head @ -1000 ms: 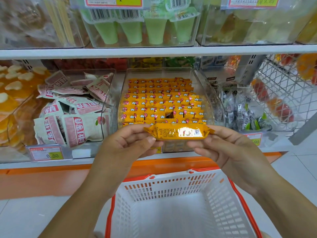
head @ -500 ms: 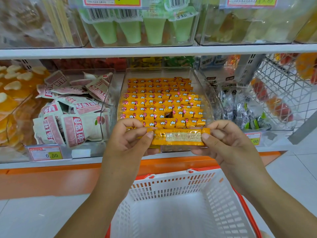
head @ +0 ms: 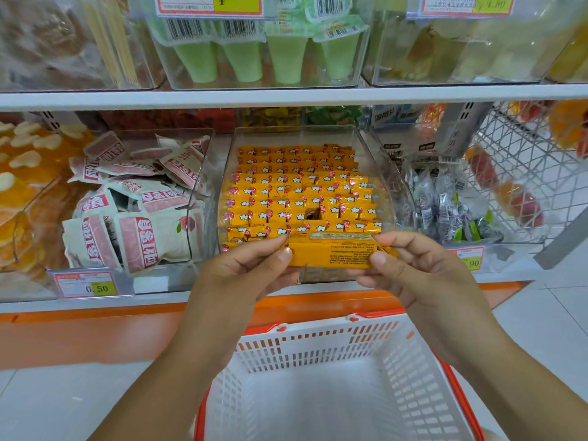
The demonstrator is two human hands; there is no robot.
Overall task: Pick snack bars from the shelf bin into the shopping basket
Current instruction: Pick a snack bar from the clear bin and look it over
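Before shelf bin [head: 370,148], bar [head: 331,254] between fingers [head: 380,258]

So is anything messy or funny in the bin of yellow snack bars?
Just one thing: a dark hole breaks the neat rows of snack bars near the front of the clear bin. Nothing spilled.

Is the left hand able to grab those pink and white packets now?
Probably not yet: the left hand is pinching the orange wrapped snack bar, though the pink-and-white packets lie uncovered nearby.

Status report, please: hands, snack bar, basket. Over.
Gripping: left hand and right hand pinch the snack bar by its ends. Not yet in the basket below. Nothing blocking.
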